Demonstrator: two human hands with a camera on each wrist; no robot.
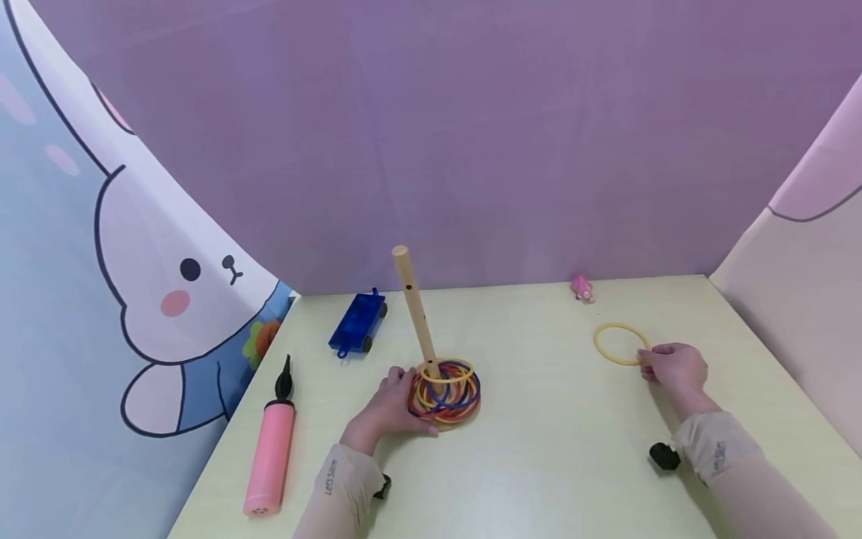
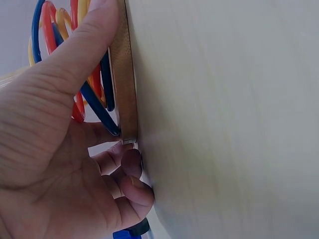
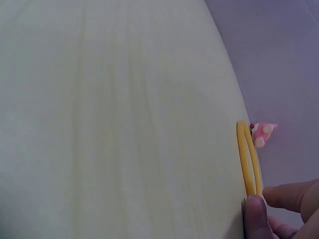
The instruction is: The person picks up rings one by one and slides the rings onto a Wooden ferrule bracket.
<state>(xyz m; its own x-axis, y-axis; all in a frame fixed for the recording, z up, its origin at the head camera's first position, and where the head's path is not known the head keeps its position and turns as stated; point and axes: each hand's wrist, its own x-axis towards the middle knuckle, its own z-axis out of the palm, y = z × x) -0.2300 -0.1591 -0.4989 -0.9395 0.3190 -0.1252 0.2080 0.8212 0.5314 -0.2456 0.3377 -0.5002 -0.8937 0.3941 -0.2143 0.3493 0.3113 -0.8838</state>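
Your left hand (image 1: 390, 408) grips the peg base (image 2: 123, 74), stacked rings (image 1: 446, 389) already on; your right hand's fingers (image 3: 256, 216) pinch the last yellow ring (image 1: 618, 344) near the tabletop's right edge, not yet placed.

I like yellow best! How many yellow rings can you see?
3 that I can tell apart. One yellow ring lies on the table, touched by the right hand. Two sit in the pile on the peg; more may hide underneath.

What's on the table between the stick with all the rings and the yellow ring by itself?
Nothing: in the head view, bare table stretches from the peg and its ring pile to the yellow ring.
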